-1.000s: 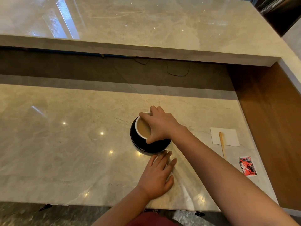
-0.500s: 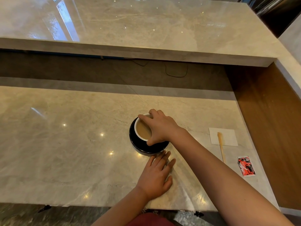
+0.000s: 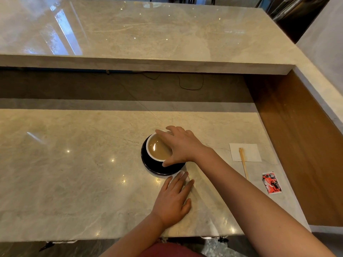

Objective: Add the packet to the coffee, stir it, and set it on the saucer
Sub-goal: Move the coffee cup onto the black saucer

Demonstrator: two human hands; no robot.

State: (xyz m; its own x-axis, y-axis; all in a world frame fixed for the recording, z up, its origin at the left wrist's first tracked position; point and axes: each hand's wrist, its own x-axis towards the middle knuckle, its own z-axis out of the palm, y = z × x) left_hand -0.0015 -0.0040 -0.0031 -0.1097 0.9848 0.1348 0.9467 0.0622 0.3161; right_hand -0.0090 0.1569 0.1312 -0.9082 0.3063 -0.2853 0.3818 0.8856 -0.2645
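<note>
Marble counter [image 3: 74, 182]: right hand [image 3: 182, 145] apparently gripping cup [image 3: 157, 148] on saucer [image 3: 157, 166].

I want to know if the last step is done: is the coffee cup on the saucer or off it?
On it. The cup stands upright within the black saucer, whose rim shows around it; the right hand grips the cup.

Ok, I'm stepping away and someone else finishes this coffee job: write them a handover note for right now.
Right hand: wrapped over the coffee cup from above, gripping its rim.
Left hand: flat on the marble counter, just in front of the black saucer, holding nothing.
The cup sits on the saucer, filled with light brown coffee.
The wooden stirrer lies across the white napkin; the red packet lies nearer, to the right.
Done: the cup is on the saucer. Whether the packet is emptied can't be told.
Left: let go of the cup.
</note>
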